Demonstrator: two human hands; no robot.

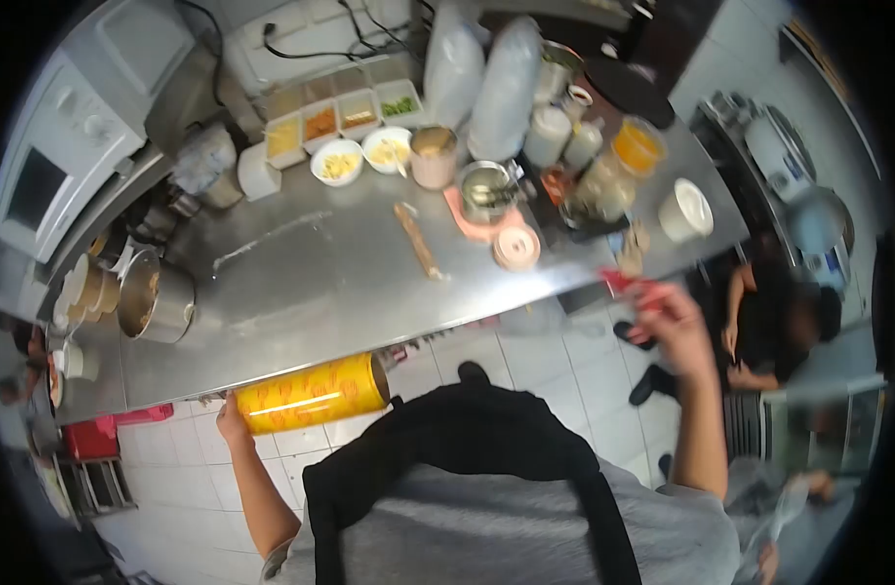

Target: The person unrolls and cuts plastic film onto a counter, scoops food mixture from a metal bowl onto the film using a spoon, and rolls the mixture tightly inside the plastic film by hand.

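My left hand [232, 417] grips the left end of a large yellow roll of cling film [316, 394], held level at the counter's front edge, close to my body. The roll's hollow cardboard core shows at its right end. Out to the right, my right hand [674, 327] is raised with its fingers closed on a small red thing [618, 281], too blurred to name. A brown rolling pin [416, 240] lies on the steel counter [301, 292] ahead of me. To its right, a steel pot [487, 191] stands on a pink scale [464, 216], beside a pink lid [517, 247].
White bowls [337, 163] and several ingredient tubs [320, 121] line the back. A large steel pot [157, 297] stands at the left, a white tub [686, 211] at the right. Two tall plastic-wrapped bundles [504, 93] stand behind. A person in black [769, 317] is at the right.
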